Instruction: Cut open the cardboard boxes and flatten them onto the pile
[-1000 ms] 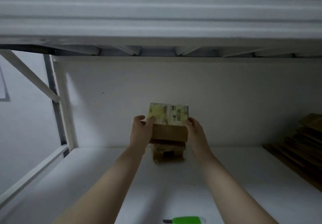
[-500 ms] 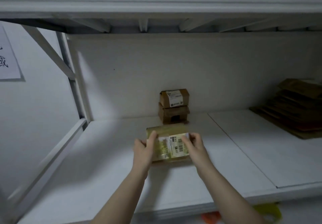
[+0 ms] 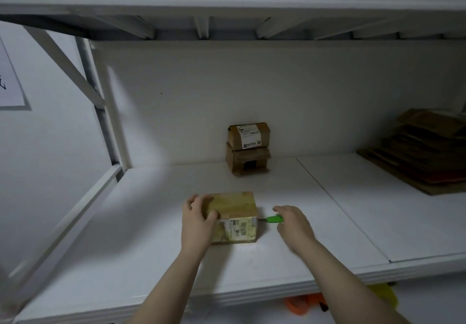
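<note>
a small cardboard box sits on the white shelf, near the front and a little left of the middle, with a printed label on the face turned this way. the left hand grips its upper left corner, fingers curled over the top and thumb on the front face, so that corner of the box is covered.

just right of the box lies a green cutter. only its front end and a thin dark tip pointing at the box show; the rest is under the right hand. that hand is blurred, its fingers arched above the cutter, and i cannot tell whether they hold it or only hover.

at the back wall two more boxes stand stacked, the upper box labelled, the lower box torn at its front. a pile of flat cardboard lies far right, cut off by the edge and dim. a paper sheet at left is also cut off. below the shelf front, something orange peeks out, too hidden to name.
</note>
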